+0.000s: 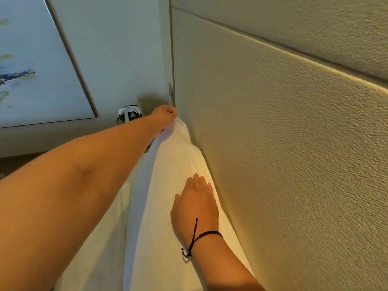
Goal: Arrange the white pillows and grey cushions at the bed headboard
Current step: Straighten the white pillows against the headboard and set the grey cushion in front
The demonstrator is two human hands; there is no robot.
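Up close, view: the head camera looks steeply along a bed's head end, tilted, with both bare arms reaching forward
White pillow (168,185): stands on its long edge, its far side touching the headboard, its top corner reaching up towards the headboard's left edge
Headboard (283,154): padded, textured beige panel filling the right half of the view, with a lit seam running across its upper part
Left hand (164,114): arm stretched far out, fingers curled into a fist that pinches the pillow's far top corner, right at the headboard's edge
Right hand (195,204): lies flat on the pillow's upper face close to the headboard, fingers straight and held together, pressing on the fabric without gripping it
Wrist cord (199,236): thin black string tied round the right wrist, a loose end hanging down
Second white surface (100,238): pale bedding or another pillow just left of the first one, below the left arm; which it is cannot be told
Framed picture (37,66): on the wall at the left, pale with dark and green strokes
Round object (129,116): black and white, by the wall just behind the left forearm, too blurred to name
Grey cushions: none can be made out
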